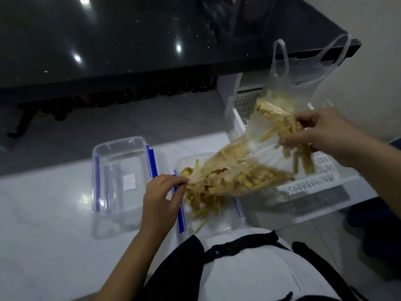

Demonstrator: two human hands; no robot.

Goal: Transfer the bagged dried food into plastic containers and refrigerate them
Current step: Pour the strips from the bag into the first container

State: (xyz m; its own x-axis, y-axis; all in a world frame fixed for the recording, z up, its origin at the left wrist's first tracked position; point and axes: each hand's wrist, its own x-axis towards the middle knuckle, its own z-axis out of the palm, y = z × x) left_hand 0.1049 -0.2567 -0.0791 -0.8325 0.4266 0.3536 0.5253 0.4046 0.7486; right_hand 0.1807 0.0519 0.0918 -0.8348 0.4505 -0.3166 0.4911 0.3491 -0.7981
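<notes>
A clear plastic bag (245,157) of yellow dried food sticks is tilted, mouth down to the left, over an open clear container (230,220) with blue clips. Several sticks (204,203) lie loose in that container. My left hand (160,200) pinches the bag's mouth edge at the container's left side. My right hand (323,135) grips the bag's raised bottom end, higher and to the right. A clear lid or second container (121,177) with blue clips lies to the left on the white floor.
A white slotted plastic basket (312,183) sits to the right, under the bag. A second thin bag with handles (303,68) stands up in it. A dark glossy table (152,40) spans the far side. My torso fills the lower frame.
</notes>
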